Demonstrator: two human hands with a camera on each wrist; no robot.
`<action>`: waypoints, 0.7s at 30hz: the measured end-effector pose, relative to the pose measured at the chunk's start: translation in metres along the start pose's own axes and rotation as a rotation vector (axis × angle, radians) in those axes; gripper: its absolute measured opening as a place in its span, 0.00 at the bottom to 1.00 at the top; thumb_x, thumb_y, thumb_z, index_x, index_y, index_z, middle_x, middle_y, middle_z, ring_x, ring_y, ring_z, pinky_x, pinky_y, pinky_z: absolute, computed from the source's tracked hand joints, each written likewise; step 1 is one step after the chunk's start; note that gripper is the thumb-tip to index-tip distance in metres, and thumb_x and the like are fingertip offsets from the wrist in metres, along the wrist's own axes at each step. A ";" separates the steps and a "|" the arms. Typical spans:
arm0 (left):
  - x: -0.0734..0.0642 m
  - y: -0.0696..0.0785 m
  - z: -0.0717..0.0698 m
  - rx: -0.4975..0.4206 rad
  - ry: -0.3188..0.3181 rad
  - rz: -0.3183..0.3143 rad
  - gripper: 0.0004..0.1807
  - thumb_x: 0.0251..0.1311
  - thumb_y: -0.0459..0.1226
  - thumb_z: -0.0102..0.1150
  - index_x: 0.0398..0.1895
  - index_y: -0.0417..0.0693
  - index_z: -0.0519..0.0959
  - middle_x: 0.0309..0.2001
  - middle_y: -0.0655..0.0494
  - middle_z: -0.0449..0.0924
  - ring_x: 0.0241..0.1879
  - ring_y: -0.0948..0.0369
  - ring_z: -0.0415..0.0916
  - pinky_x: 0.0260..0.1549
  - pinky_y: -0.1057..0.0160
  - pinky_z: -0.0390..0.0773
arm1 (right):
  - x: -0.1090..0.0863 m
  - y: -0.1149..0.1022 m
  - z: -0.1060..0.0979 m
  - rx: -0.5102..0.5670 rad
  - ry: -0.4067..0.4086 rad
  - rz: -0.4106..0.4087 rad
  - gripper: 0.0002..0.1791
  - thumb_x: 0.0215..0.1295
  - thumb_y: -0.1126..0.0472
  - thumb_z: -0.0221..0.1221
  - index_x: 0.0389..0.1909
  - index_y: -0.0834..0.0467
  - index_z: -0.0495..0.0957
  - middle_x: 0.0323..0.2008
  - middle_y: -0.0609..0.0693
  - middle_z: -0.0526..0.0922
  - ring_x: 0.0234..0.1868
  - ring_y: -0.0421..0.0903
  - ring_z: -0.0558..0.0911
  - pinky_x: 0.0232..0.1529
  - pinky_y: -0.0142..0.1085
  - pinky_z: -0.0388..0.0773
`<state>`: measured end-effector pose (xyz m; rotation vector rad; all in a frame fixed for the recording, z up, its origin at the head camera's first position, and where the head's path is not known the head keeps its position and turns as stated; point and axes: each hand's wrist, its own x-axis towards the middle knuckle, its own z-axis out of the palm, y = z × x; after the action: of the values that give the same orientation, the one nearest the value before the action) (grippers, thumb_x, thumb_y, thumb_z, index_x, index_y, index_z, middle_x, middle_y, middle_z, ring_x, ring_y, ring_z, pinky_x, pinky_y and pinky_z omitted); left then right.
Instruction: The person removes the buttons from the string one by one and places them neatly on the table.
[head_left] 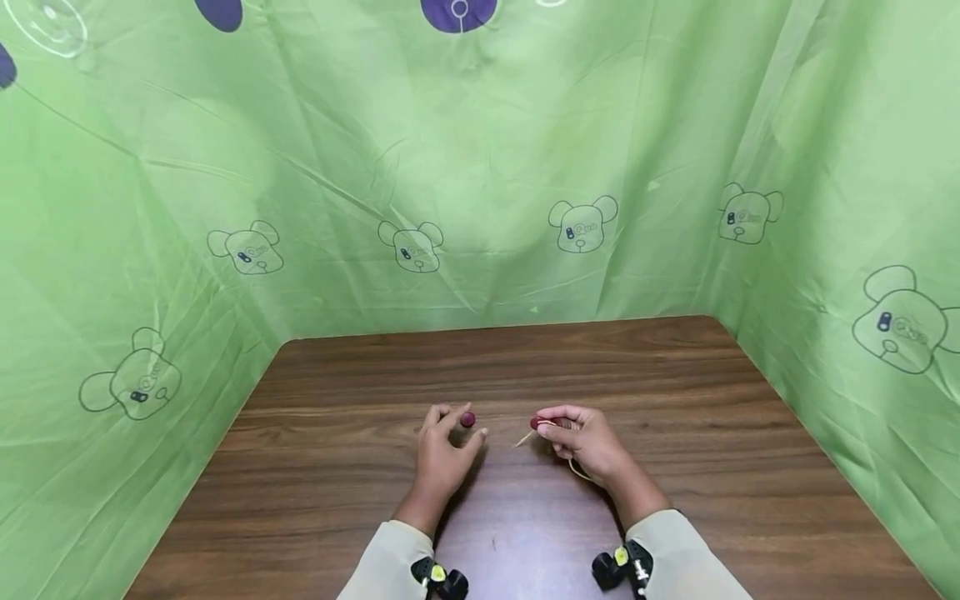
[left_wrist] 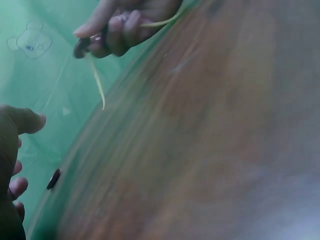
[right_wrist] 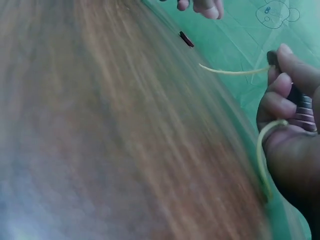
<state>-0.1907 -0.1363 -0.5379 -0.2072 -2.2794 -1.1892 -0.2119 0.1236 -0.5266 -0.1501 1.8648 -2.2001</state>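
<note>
A small dark red disc (head_left: 468, 419) lies on the table between the thumb and fingers of my left hand (head_left: 442, 454), which are spread and hold nothing. My right hand (head_left: 596, 446) pinches another dark red disc (head_left: 536, 422) between thumb and fingertips. A pale yellow cord (right_wrist: 230, 72) sticks out beside that disc, its free end pointing toward the left hand. The cord's other part loops out below the right palm. In the right wrist view, several more dark discs (right_wrist: 303, 111) are stacked inside the curled fingers, partly hidden by them.
The brown wood-grain table (head_left: 337, 467) reaches back to a green curtain (head_left: 495, 167) printed with bear heads, which encloses it at the back and both sides. Black wrist-camera mounts (head_left: 441, 577) sit at both light sleeves (head_left: 393, 562).
</note>
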 end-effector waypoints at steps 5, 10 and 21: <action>-0.007 0.009 0.001 -0.121 -0.094 0.032 0.24 0.56 0.32 0.82 0.58 0.38 0.89 0.42 0.40 0.84 0.43 0.48 0.83 0.46 0.61 0.81 | -0.001 0.001 0.002 0.037 -0.009 -0.030 0.19 0.70 0.72 0.69 0.60 0.72 0.83 0.38 0.41 0.93 0.27 0.35 0.79 0.26 0.26 0.73; -0.010 0.008 0.003 -0.273 -0.162 0.030 0.20 0.59 0.27 0.79 0.56 0.39 0.90 0.33 0.42 0.80 0.31 0.55 0.76 0.33 0.68 0.77 | -0.003 0.002 0.003 0.033 -0.064 -0.034 0.20 0.70 0.72 0.68 0.61 0.71 0.83 0.39 0.41 0.91 0.28 0.34 0.80 0.28 0.26 0.76; -0.006 0.008 0.007 -0.343 -0.177 0.063 0.21 0.60 0.26 0.78 0.58 0.39 0.89 0.31 0.44 0.80 0.28 0.64 0.75 0.29 0.65 0.80 | -0.002 -0.003 0.001 0.014 -0.057 -0.020 0.26 0.68 0.74 0.67 0.64 0.79 0.76 0.38 0.42 0.90 0.27 0.35 0.76 0.26 0.26 0.72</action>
<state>-0.1849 -0.1253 -0.5382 -0.5273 -2.1808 -1.5771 -0.2103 0.1231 -0.5236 -0.2274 1.8247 -2.1983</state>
